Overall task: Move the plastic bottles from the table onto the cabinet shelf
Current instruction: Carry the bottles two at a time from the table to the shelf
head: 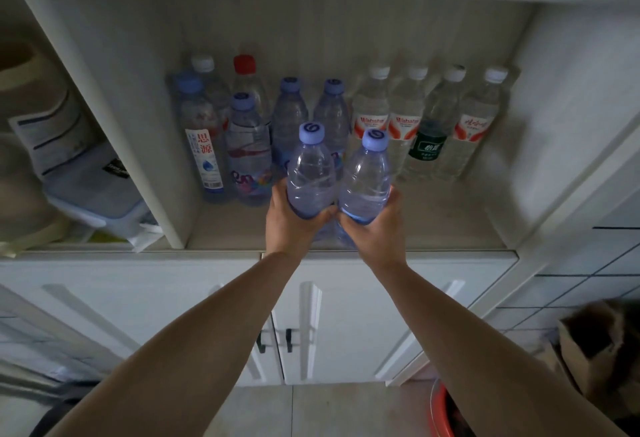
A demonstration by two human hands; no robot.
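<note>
My left hand (292,225) grips a clear bottle with a lilac cap (311,168) around its lower body. My right hand (375,230) grips a second lilac-capped bottle (366,180) the same way. Both bottles stand upright, side by side, at the front of the white cabinet shelf (433,225); whether their bases touch the shelf is hidden by my hands. Behind them stand several bottles in rows: lilac-capped ones (289,114) in the middle, white-capped clear ones (403,118) on the right, and a red-capped one (245,71) at the back left.
A vertical divider (138,145) bounds the compartment on the left; beyond it lie plastic containers (93,190) and papers. Shut cabinet doors (346,325) with black handles sit below. A cardboard box (595,343) and a red basin (441,416) stand on the floor at right.
</note>
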